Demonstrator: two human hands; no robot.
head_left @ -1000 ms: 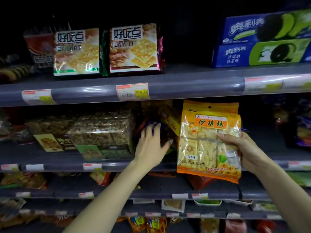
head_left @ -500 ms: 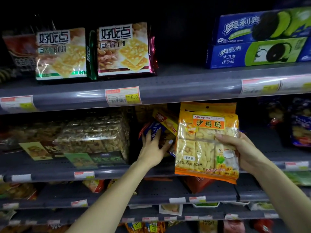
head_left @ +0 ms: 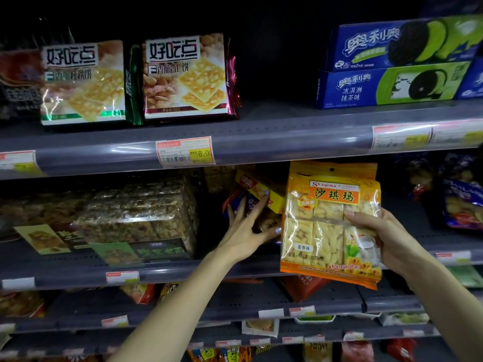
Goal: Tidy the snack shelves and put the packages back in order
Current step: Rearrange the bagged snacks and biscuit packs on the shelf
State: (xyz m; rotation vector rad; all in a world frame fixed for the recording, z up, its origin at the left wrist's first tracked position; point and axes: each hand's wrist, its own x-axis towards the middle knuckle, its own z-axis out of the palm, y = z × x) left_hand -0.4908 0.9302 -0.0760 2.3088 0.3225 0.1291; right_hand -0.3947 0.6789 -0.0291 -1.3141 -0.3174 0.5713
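Your right hand point(head_left: 386, 239) grips the yellow snack bag point(head_left: 329, 226), not yet shelved. Your left hand point(head_left: 245, 231), fingers spread, touches jumbled packets point(head_left: 251, 202) needing straightening

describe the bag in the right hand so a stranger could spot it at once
Look below the grey upper shelf rail, right of centre. The right hand holds an orange-yellow bag upright in front of the middle shelf. Only it has a clear window showing pale puffed blocks and a red-lettered label.
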